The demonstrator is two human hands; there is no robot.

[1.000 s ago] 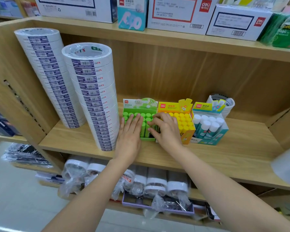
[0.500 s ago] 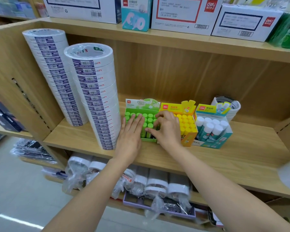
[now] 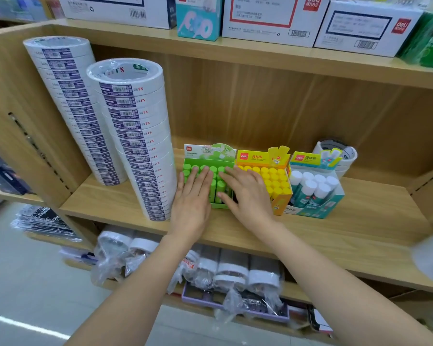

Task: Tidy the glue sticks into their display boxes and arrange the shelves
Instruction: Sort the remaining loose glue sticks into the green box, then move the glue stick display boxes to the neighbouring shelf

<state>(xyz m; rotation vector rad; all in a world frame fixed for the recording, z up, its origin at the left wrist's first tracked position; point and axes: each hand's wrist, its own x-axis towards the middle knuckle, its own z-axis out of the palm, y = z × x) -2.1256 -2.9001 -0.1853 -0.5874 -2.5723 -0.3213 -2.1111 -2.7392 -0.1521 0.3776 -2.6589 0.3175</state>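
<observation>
1. The left hand (image 3: pixel 191 206) lies flat, fingers straight and close together. Its fingertips (image 3: pixel 205 172) rest on the caps of the green glue sticks (image 3: pixel 193 168), and it grips nothing.
2. The right hand (image 3: pixel 247 196) is spread wide with its fingers only slightly bent. It presses down where the green sticks meet the yellow ones, the thumb (image 3: pixel 222 196) reaching across the front rows of green sticks. It holds nothing either.
3. The green glue sticks stand upright in the green display box (image 3: pixel 219 206), whose header card rises at the back. Both hands cover much of the box's front.
4. Touching its right side is the yellow display box (image 3: pixel 282 201), filled with rows of yellow glue sticks (image 3: pixel 272 176) standing upright.
5. Just to the right of that stands the teal display box (image 3: pixel 317 212), holding larger white-capped glue sticks (image 3: pixel 310 186) that lean backward.
6. All three boxes sit in a row on the wooden shelf (image 3: pixel 335 233), near the middle of the board.
7. Behind the teal box, a short stack of tape rolls (image 3: pixel 340 151) stands near the back panel.
8. Left of the green box, a tall tape stack (image 3: pixel 140 146) leans slightly and stands just beside the left hand. A second tape stack (image 3: pixel 70 108) stands behind it by the side wall.
9. White cartons (image 3: pixel 265 18) line the shelf above, and plastic-wrapped rolls (image 3: pixel 235 273) lie on the shelf below.
</observation>
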